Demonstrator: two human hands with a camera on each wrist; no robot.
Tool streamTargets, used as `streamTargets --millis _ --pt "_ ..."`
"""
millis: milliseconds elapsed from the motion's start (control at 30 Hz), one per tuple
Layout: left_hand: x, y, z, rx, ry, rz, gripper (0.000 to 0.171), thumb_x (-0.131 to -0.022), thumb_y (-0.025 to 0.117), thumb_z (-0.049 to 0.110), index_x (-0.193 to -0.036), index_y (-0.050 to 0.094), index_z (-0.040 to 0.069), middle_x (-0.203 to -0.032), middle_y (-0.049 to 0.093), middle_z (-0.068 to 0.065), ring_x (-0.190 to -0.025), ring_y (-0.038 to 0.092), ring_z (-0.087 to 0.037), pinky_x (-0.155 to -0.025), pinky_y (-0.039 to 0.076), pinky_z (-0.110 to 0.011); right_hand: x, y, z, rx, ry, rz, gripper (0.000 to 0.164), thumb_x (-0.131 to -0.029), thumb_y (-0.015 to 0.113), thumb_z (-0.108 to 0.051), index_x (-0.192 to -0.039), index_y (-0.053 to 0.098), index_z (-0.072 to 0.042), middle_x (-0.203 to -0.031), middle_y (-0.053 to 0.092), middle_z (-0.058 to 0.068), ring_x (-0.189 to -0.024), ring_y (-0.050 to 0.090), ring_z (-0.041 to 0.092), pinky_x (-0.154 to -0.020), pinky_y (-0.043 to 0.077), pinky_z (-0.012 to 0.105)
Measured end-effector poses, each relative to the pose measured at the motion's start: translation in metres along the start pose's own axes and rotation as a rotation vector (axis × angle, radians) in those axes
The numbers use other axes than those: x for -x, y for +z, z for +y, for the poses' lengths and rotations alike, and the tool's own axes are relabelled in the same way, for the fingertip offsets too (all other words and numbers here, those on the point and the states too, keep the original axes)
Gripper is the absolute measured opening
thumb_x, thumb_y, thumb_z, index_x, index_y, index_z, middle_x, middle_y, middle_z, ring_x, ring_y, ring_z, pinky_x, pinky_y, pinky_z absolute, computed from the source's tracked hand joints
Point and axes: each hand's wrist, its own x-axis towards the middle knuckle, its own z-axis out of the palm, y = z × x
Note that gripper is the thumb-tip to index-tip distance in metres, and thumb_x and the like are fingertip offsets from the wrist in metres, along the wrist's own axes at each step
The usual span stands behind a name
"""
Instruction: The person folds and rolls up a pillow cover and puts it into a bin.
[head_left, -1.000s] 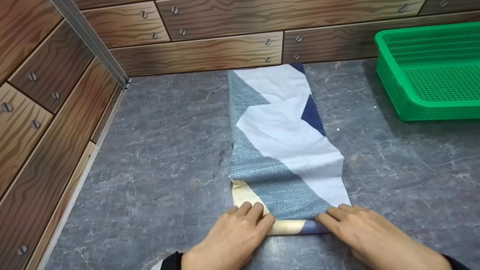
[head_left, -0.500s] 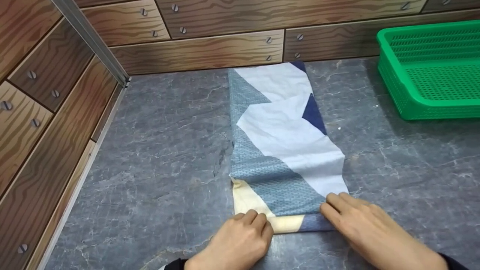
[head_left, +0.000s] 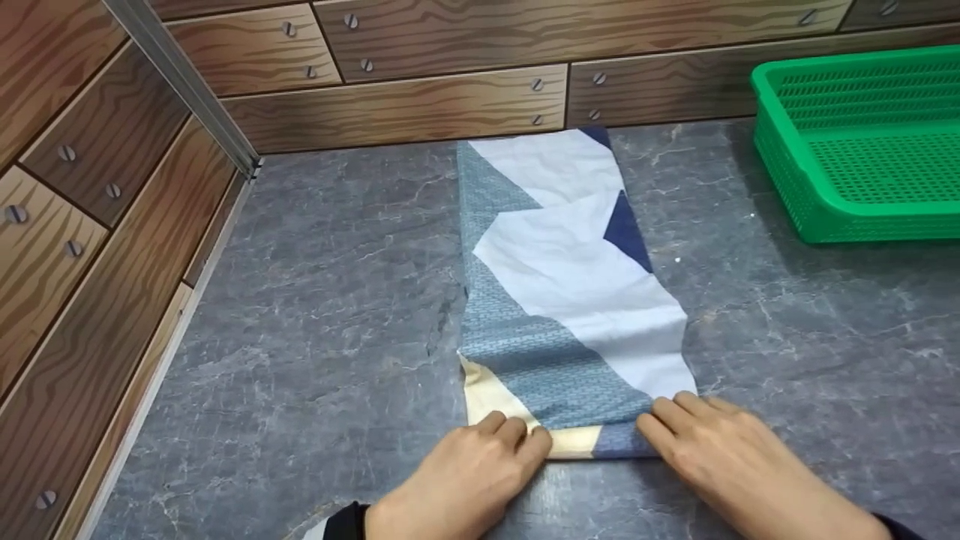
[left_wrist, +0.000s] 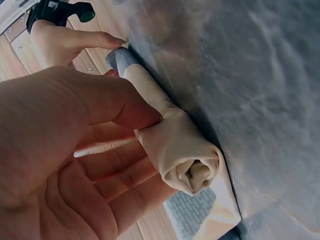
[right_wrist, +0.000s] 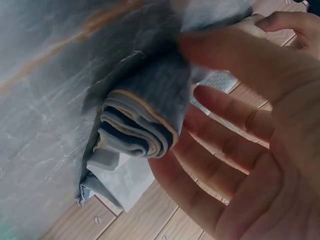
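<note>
A long patterned cloth (head_left: 577, 277) in white, grey-blue, navy and cream lies lengthwise on the grey marbled surface. Its near end is wound into a narrow roll (head_left: 574, 442). My left hand (head_left: 476, 465) grips the roll's left end, thumb on the near side and fingers across the far side. On the right end, my right hand (head_left: 720, 446) holds it the same way. The left wrist view shows the cream roll end (left_wrist: 192, 172) as a loose spiral beside the fingers. In the right wrist view, the other roll end (right_wrist: 137, 127) shows several stacked layers.
A green perforated plastic basket (head_left: 817, 202) stands at the back right. Wood-patterned panels (head_left: 405, 105) border the surface at the back and along the left, with a metal corner strip (head_left: 195, 90) between them. The flat part of the cloth reaches the back panel.
The roll has turned and shifted slightly away from me, along with both hands. My right hand's fingers have moved a little farther forward over it. Basket and far cloth end stay put.
</note>
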Motion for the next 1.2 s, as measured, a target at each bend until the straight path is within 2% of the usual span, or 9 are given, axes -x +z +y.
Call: streamTargets --millis 100,167,400,567,733,833,933,1067,1200 --pt "0.0 -0.001 -0.001 0.042 -0.001 0.01 0.031 -0.078 0.071 0.003 -0.105 0.059 0.012 -0.083 0.061 0.002 -0.072 0.06 -0.012 -0.052 0.048 -0.023 0.001 -0.001 0.0 -0.036 0.007 -0.036 0.024 -0.072 0.074 -0.003 -0.091 0.06 -0.011 -0.078 0.057 0.001 -0.065 0.054 0.019 -0.055 0.049 0.036" --pt "0.001 -0.002 -0.002 0.056 -0.002 -0.001 0.032 -0.075 0.071 0.003 -0.103 0.058 0.012 -0.08 0.06 0.002 -0.07 0.059 -0.012 -0.051 0.047 -0.023 0.003 -0.003 0.001 -0.11 0.019 -0.095 0.029 -0.071 0.078 -0.002 -0.09 0.059 -0.014 -0.077 0.056 -0.002 -0.064 0.054 0.016 -0.051 0.046 0.034" --pt "0.001 -0.002 -0.002 0.038 -0.008 -0.021 0.031 -0.071 0.07 0.008 -0.098 0.058 0.016 -0.077 0.057 0.004 -0.067 0.057 -0.014 -0.057 0.04 -0.025 0.004 -0.008 0.005 -0.367 0.049 -0.312 0.033 -0.081 0.077 0.005 -0.093 0.058 -0.019 -0.079 0.059 -0.009 -0.067 0.054 0.005 -0.049 0.041 0.028" --pt "0.001 -0.002 -0.002 0.077 -0.021 -0.064 0.024 -0.078 0.071 0.01 -0.097 0.06 0.017 -0.078 0.058 0.005 -0.068 0.057 -0.013 -0.057 0.041 -0.025 0.006 -0.008 0.009 -0.481 0.063 -0.363 0.037 -0.084 0.075 0.009 -0.101 0.06 -0.02 -0.086 0.063 -0.009 -0.07 0.056 0.003 -0.052 0.044 0.027" --pt "0.0 -0.002 -0.003 0.098 -0.034 -0.086 0.025 -0.08 0.073 0.007 -0.101 0.061 0.016 -0.083 0.059 0.004 -0.071 0.058 -0.012 -0.054 0.046 -0.024 0.008 -0.008 0.014 -0.595 0.062 -0.311 0.043 -0.086 0.073 0.012 -0.112 0.062 -0.021 -0.092 0.059 -0.014 -0.074 0.05 -0.003 -0.057 0.046 0.022" --pt "0.0 -0.001 -0.003 0.083 -0.019 -0.04 0.024 -0.082 0.074 0.007 -0.101 0.062 0.016 -0.087 0.057 0.004 -0.074 0.058 -0.012 -0.056 0.047 -0.024 0.008 -0.007 0.014 -0.565 0.051 -0.236 0.037 -0.089 0.074 0.006 -0.111 0.062 -0.021 -0.091 0.053 -0.016 -0.074 0.045 -0.004 -0.059 0.044 0.019" --pt "0.0 0.0 -0.003 0.053 0.011 0.008 0.02 -0.082 0.074 0.009 -0.097 0.063 0.018 -0.087 0.054 0.005 -0.075 0.052 -0.011 -0.058 0.044 -0.023 0.007 -0.006 0.011 -0.453 0.077 -0.183 0.029 -0.09 0.075 -0.001 -0.1 0.058 -0.023 -0.087 0.045 -0.017 -0.072 0.04 -0.003 -0.058 0.04 0.019" --pt "0.0 0.0 -0.002 -0.02 0.042 0.031 0.014 -0.08 0.075 0.012 -0.086 0.065 0.02 -0.083 0.051 0.006 -0.072 0.046 -0.011 -0.058 0.035 -0.023 0.006 -0.004 0.005 -0.263 0.105 -0.123 0.033 -0.081 0.083 -0.009 -0.093 0.054 -0.019 -0.085 0.042 -0.012 -0.069 0.041 0.006 -0.057 0.04 0.028" --pt "0.001 0.0 0.002 -0.103 0.061 0.051 0.009 -0.075 0.072 0.016 -0.074 0.064 0.019 -0.075 0.051 0.007 -0.065 0.042 -0.011 -0.054 0.03 -0.022 0.005 -0.001 0.0 -0.157 0.06 -0.079 0.034 -0.073 0.083 -0.004 -0.091 0.056 -0.014 -0.083 0.043 -0.006 -0.07 0.041 0.013 -0.058 0.041 0.034"
